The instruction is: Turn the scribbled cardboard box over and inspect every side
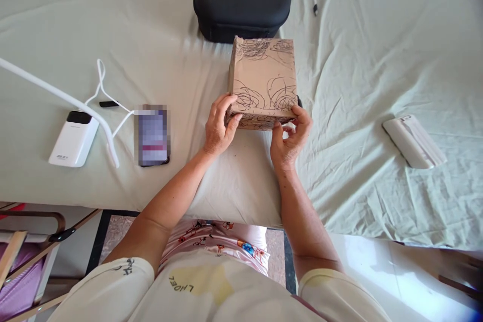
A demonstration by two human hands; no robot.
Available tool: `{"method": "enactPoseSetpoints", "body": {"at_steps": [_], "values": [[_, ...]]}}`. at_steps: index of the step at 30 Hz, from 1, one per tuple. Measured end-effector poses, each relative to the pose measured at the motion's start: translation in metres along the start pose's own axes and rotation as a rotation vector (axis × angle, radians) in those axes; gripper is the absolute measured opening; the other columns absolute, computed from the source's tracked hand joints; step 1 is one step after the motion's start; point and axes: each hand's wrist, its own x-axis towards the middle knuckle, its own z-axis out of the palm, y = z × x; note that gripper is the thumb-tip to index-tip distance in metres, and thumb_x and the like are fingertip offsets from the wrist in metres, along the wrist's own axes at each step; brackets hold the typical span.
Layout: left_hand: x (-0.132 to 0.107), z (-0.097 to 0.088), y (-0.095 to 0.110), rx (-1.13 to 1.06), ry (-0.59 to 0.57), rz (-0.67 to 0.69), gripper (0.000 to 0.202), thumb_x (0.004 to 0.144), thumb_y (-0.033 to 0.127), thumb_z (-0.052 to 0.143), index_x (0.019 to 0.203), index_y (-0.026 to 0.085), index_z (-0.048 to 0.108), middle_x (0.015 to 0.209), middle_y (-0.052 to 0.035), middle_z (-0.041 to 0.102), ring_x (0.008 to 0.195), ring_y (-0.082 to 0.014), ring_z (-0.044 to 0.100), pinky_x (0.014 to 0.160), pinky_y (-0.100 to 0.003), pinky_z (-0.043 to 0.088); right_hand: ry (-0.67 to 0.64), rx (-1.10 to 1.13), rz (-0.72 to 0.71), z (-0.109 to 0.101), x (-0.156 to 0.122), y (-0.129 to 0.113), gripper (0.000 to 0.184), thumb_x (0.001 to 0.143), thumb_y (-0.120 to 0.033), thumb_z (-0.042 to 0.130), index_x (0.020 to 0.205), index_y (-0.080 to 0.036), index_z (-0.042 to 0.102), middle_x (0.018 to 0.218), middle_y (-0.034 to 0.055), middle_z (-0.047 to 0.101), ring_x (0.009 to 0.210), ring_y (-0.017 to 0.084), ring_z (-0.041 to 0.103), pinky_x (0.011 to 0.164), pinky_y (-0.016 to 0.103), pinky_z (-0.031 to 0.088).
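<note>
A brown cardboard box point(264, 68) with dark scribbled loops on its top and front face is between my two hands. My left hand point(220, 123) grips its near left corner, with fingers on the side and top edge and the thumb on the front. At the near right corner, my right hand point(290, 136) holds the box with the thumb against the front and the fingers along the right side. Something small and black shows behind the right fingers; what it is cannot be made out. The underside of the box is hidden.
Just behind the box sits a black zippered case point(242, 5). A pen point(314, 1) lies at the back right. To the left are a white power bank point(73, 141) with a cable, a phone point(154, 136) and a white curved rod point(56, 90). A white device point(413, 141) rests at right.
</note>
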Motion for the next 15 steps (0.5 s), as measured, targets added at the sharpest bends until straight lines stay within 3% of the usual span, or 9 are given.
{"method": "enactPoseSetpoints", "body": {"at_steps": [6,10,12,15], "values": [[-0.002,0.001,0.0,0.015,-0.001,-0.03,0.039,0.11,0.044,0.05,0.145,0.03,0.045,0.146,-0.011,0.061,0.139,-0.0192,0.061,0.113,-0.034,0.057,-0.039,-0.074,-0.037,-0.007,0.003,0.004,0.058,0.088,-0.015,0.041,0.144,-0.026,0.049,0.134,0.0111,0.061,0.116,0.02,0.063,0.081,0.032,0.057],[-0.006,-0.001,-0.003,-0.059,-0.069,-0.037,0.049,0.109,0.049,0.05,0.153,0.031,0.038,0.154,-0.0109,0.056,0.151,-0.0218,0.052,0.123,-0.039,0.05,-0.023,-0.263,0.001,-0.023,0.014,0.017,0.07,0.083,-0.012,0.038,0.152,-0.021,0.044,0.131,0.0131,0.062,0.122,0.023,0.062,0.106,0.047,0.053],[-0.008,-0.001,-0.006,-0.075,-0.099,-0.047,0.054,0.108,0.051,0.049,0.157,0.032,0.034,0.158,-0.0103,0.053,0.155,-0.0232,0.047,0.127,-0.042,0.046,-0.007,-0.41,0.084,-0.031,0.021,0.02,0.068,0.083,-0.015,0.043,0.15,-0.021,0.05,0.138,0.0145,0.059,0.134,0.027,0.056,0.117,0.054,0.045],[-0.01,-0.001,-0.01,-0.077,-0.125,-0.081,0.06,0.108,0.051,0.051,0.161,0.034,0.03,0.164,-0.0093,0.048,0.156,-0.0241,0.045,0.128,-0.043,0.045,-0.063,-0.585,0.304,-0.04,0.03,0.015,0.065,0.085,-0.021,0.053,0.15,-0.024,0.058,0.156,0.0155,0.049,0.146,0.033,0.045,0.12,0.058,0.038]]}}
